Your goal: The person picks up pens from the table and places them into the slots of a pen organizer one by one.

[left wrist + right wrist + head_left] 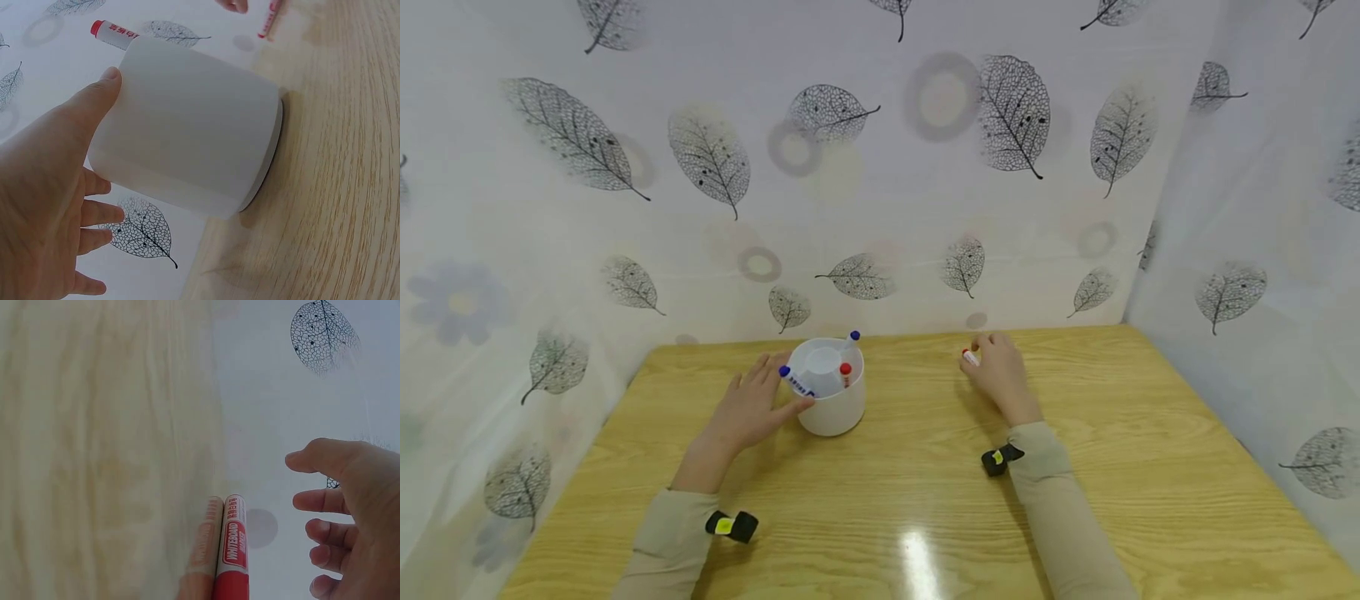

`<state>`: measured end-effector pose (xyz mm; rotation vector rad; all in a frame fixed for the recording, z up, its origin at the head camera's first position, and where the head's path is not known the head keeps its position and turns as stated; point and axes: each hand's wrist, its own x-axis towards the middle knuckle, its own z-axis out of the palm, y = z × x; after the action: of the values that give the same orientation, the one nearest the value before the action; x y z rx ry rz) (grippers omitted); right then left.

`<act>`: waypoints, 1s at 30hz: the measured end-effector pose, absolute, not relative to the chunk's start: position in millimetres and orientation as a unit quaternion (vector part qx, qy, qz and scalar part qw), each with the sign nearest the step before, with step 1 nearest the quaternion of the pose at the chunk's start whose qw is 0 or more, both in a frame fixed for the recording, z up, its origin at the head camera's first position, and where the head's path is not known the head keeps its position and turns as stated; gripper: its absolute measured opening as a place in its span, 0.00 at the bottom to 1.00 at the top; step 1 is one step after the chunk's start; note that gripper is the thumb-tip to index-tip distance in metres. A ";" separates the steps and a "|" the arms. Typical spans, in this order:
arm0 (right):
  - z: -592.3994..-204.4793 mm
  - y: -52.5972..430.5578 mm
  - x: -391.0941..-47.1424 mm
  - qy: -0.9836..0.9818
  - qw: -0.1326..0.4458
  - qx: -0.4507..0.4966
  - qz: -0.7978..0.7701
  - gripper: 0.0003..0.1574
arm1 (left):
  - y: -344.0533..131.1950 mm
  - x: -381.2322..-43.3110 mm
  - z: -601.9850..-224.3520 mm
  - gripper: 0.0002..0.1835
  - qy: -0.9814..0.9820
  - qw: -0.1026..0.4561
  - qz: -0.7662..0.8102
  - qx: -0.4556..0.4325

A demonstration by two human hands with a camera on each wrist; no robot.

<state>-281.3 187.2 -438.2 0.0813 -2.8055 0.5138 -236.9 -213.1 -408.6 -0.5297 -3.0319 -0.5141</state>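
A white round container (831, 414) stands on the table with several blue- and red-ended markers in it. My left hand (747, 417) is at its left side, thumb by the near rim and fingers spread. In the left wrist view the thumb (100, 94) lies against or very near the container's rim end. A red-and-white whiteboard marker (235, 547) lies on the table near the back edge. My right hand (997, 375) is just beside it. In the right wrist view its loosely bent fingers (328, 532) are apart from the marker and hold nothing.
The wooden table (880, 500) meets a leaf-patterned curtain (880, 208) at its back edge, with curtain on both sides too. A blue-ended marker (797, 382) leans over the container's left rim, and a red-capped one (112, 34) sticks out past the rim.
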 end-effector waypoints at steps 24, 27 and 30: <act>-438.0 193.8 -289.8 -0.992 -0.021 -0.040 0.118 0.15 | -212.4 -236.3 -404.6 0.51 -0.975 0.008 -0.151 -0.165; -439.2 189.4 -291.7 -0.993 -0.019 -0.039 0.111 0.15 | -212.8 -236.0 -405.0 0.51 -0.974 0.006 -0.152 -0.166; -439.9 185.1 -293.5 -0.994 -0.020 -0.040 0.105 0.15 | -213.4 -235.7 -405.3 0.51 -0.974 0.004 -0.152 -0.166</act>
<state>-293.5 185.1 -439.9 -0.1259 -3.1612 0.3330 -235.7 -213.4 -405.3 -0.5199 -3.0529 -0.4747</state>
